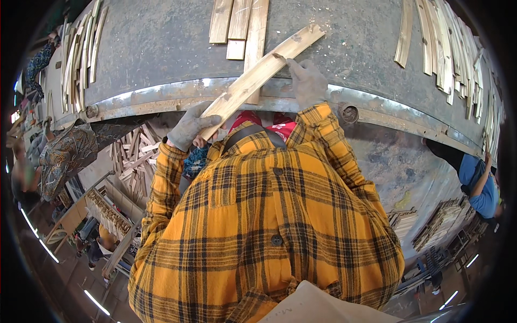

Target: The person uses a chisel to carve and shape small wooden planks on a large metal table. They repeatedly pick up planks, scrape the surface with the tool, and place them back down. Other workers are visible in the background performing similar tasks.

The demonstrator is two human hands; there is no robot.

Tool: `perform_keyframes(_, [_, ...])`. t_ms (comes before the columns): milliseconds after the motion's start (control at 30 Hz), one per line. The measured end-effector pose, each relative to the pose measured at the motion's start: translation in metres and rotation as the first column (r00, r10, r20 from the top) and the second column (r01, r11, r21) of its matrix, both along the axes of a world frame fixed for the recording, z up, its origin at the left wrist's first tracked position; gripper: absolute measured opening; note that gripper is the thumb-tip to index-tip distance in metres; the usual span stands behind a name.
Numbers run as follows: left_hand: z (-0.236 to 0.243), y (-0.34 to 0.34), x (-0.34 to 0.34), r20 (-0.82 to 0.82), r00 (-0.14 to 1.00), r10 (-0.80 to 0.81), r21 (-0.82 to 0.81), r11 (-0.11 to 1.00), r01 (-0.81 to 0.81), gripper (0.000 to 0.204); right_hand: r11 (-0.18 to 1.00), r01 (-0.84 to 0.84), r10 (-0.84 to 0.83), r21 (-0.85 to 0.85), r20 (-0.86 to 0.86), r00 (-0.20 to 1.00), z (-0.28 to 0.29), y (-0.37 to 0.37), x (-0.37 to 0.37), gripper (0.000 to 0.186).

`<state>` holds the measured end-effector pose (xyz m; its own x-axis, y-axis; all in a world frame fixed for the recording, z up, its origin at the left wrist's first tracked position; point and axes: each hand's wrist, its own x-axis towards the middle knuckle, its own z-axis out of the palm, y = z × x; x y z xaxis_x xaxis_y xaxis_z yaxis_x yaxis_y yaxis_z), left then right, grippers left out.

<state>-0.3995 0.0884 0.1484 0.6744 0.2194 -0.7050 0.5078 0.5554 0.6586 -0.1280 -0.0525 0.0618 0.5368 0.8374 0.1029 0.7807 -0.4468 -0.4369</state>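
Note:
I hold a long, pale wooden plank [249, 85] diagonally across the front edge of a grey worktable [350, 48]. My left hand [191, 124], in a grey glove, is closed round its lower end. Higher up, my right hand [306, 81], also gloved, has its bent fingers on the plank's edge, beside a small dark patch that I cannot make out clearly. Beyond the raised plank, several flat boards [239, 21] lie on the tabletop. Bare fingers and blue patterned cloth show just under the plank's lower end; whose they are is unclear.
Rows of narrow boards lie at the table's left [78, 59] and right [444, 48]. A co-worker in patterned clothing [70, 156] is at my left, another in blue [476, 183] at my right. Scrap wood [132, 153] is heaped below the left side; stacked slats [433, 223] are lower right.

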Motion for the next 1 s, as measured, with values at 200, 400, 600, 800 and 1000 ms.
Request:
perform_keyframes(200, [-0.003,-0.001,-0.003,0.0,1.0,0.016,0.048,0.999,-0.016,0.056,0.986,0.169,-0.116,-0.009,-0.762,0.637,0.004,0.003,0.017,0.022])
perform_keyframes(400, [-0.018,0.005,-0.019,-0.052,0.998,0.026,0.042,0.999,-0.024,0.065,0.91,0.415,-0.355,0.0,-0.518,0.778,-0.048,0.008,0.087,0.022])
perform_keyframes(600, [-0.014,0.003,-0.017,-0.05,0.997,0.061,0.067,0.996,-0.058,0.059,0.947,0.286,-0.295,-0.145,-0.044,0.954,-0.039,0.033,0.088,0.023])
perform_keyframes(800, [-0.012,0.001,-0.016,-0.04,0.997,0.073,0.051,0.996,-0.071,0.062,0.954,0.221,-0.198,-0.201,0.126,0.972,-0.048,0.031,0.085,0.029])
perform_keyframes(1000, [-0.016,0.003,-0.019,-0.044,0.997,0.07,0.034,0.997,-0.068,0.061,0.901,0.254,-0.217,-0.351,0.14,0.966,-0.01,0.032,0.08,0.031])
